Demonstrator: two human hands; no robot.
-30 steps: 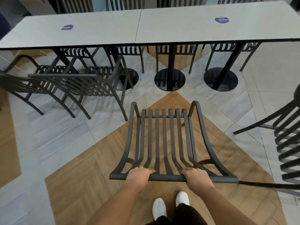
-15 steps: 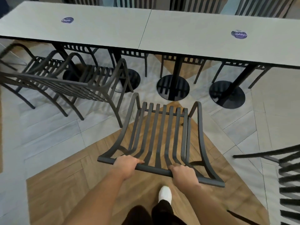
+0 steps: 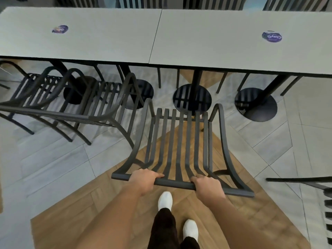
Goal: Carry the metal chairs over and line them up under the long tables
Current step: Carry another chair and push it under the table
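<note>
- Two long pale grey rectangular tables [image 3: 107,38] stand end to end across the top of the view, each on black posts with round black bases [image 3: 192,99]
- A dark slatted metal chair [image 3: 179,141] sits in front of the tables' seam, its front edge near the middle round base, its top rail nearest the person
- Two more dark metal chairs [image 3: 75,105] stand side by side to its left, partly under the left table
- The left hand [image 3: 145,180] wraps its fingers over the chair's top rail
- The right hand [image 3: 208,186] grips the same rail further right
- Two white shoes [image 3: 165,200] rest on the wooden herringbone floor [image 3: 89,212]
- A round purple sticker [image 3: 271,36] marks each tabletop
</note>
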